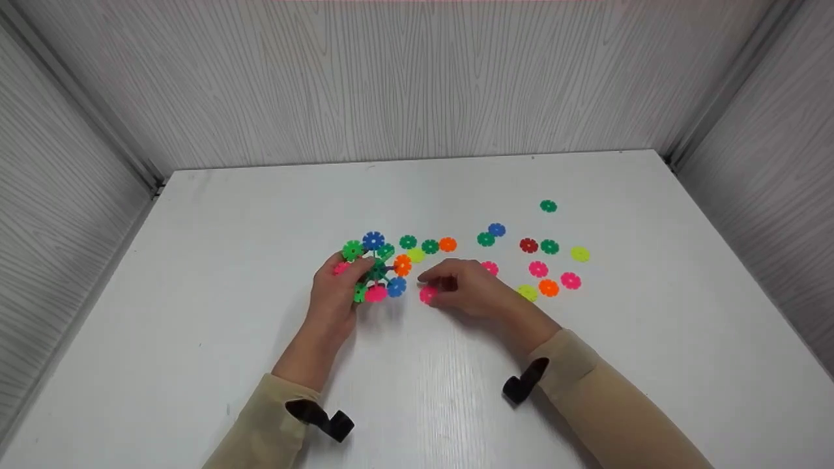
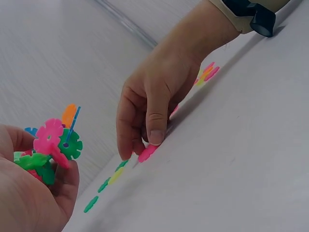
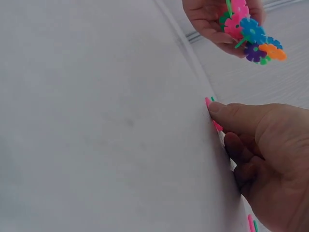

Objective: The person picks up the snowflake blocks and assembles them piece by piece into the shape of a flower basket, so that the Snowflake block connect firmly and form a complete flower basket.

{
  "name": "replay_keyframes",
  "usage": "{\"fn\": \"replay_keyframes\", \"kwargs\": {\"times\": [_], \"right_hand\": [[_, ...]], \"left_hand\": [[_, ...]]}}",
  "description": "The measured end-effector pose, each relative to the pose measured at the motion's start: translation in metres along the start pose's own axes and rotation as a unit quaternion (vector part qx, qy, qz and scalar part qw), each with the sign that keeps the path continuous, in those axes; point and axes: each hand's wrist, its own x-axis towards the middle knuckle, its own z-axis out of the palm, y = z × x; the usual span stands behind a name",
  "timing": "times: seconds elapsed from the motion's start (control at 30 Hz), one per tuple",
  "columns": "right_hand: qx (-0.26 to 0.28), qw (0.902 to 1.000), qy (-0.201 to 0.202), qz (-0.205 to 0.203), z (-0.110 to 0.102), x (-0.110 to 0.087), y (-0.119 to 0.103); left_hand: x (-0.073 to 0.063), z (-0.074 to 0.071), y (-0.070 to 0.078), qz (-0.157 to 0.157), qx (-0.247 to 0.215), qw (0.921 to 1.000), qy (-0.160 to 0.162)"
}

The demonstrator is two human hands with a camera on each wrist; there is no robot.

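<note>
My left hand (image 1: 333,294) holds a cluster of interlocking flower-shaped plastic discs (image 1: 377,271) above the table, with fingers and thumb curled round its left side. Green, blue, pink, orange and purple pieces stick out of it at different angles; the palm hides part of it in the left wrist view. Just to the right, my right hand (image 1: 474,286) is down at the tabletop. Its thumb and fingers are bent at a loose pink disc (image 2: 147,153), which they pinch by the edge. In the right wrist view the thumb (image 3: 231,113) lies against that disc.
Loose discs are spread over the white table (image 1: 260,215), mostly to the right. A green disc (image 1: 548,206) lies farthest back, a yellow disc (image 1: 580,254) at the right. Green, yellow and orange discs (image 1: 447,244) lie beyond the hands. Pale panels (image 1: 417,78) enclose the table.
</note>
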Motion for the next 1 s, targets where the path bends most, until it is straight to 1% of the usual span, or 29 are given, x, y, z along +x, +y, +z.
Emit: {"fn": "replay_keyframes", "kwargs": {"times": [0.13,0.23,0.33,0.4,0.5,0.6,0.7,0.77,0.87,1.0], "right_hand": [[-0.014,0.9999,-0.004,-0.003,0.001,-0.004,0.001],[-0.006,1.0,0.006,-0.001,0.0,-0.009,0.003],[0.026,0.9994,0.021,-0.006,-0.002,-0.014,0.006],[0.063,0.9973,0.037,-0.013,-0.005,-0.017,0.006],[0.125,0.9894,0.069,-0.026,-0.011,-0.021,0.005],[0.188,0.9755,0.107,-0.039,-0.017,-0.025,0.002],[0.219,0.9649,0.135,-0.055,-0.021,-0.027,-0.004],[0.215,0.9637,0.147,-0.061,-0.022,-0.028,-0.007],[0.189,0.9669,0.157,-0.07,-0.024,-0.029,-0.009],[0.175,0.9685,0.153,-0.089,-0.024,-0.03,-0.01]], "left_hand": [[-0.003,0.002,-0.002,-0.015,-0.014,0.9996,-0.018],[-0.004,0.004,-0.006,-0.024,-0.025,0.9986,-0.04],[-0.006,0.008,-0.01,-0.03,-0.027,0.9974,-0.06],[-0.008,0.011,-0.013,-0.033,-0.028,0.9965,-0.072],[-0.011,0.016,-0.018,-0.039,-0.023,0.9957,-0.08],[-0.013,0.02,-0.024,-0.046,-0.02,0.9946,-0.091],[-0.015,0.023,-0.029,-0.046,-0.015,0.993,-0.107],[-0.016,0.024,-0.032,-0.042,-0.009,0.9922,-0.117],[-0.017,0.026,-0.034,-0.032,0.012,0.9916,-0.125],[-0.017,0.028,-0.036,-0.018,0.041,0.9913,-0.124]]}}
